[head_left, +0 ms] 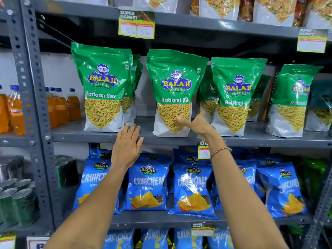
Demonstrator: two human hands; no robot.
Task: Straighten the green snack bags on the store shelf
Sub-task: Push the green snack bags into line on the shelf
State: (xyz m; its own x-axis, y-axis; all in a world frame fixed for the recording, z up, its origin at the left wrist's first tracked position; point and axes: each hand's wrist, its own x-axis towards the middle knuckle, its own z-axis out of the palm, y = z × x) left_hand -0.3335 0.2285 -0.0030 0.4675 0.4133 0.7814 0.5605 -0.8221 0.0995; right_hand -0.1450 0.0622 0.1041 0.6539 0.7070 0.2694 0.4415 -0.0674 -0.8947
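Note:
Several green Balaji Ratlami Sev bags stand upright in a row on the grey middle shelf (100,135). The leftmost front bag (103,87) has more bags behind it. The second bag (173,90) stands slightly forward of the row. A third bag (236,94) and a fourth bag (294,99) stand to the right. My left hand (126,147) is open and flat, fingers up, in front of the shelf edge between the first two bags. My right hand (196,123) is open at the lower right side of the second bag, thumb touching its front.
Blue Crunchem chip bags (147,184) fill the shelf below. Orange drink bottles (59,108) stand on the left, with cans (18,200) beneath them. A yellow price tag (136,24) hangs from the upper shelf, which carries white snack bags (221,8). A grey slotted upright (34,97) stands left.

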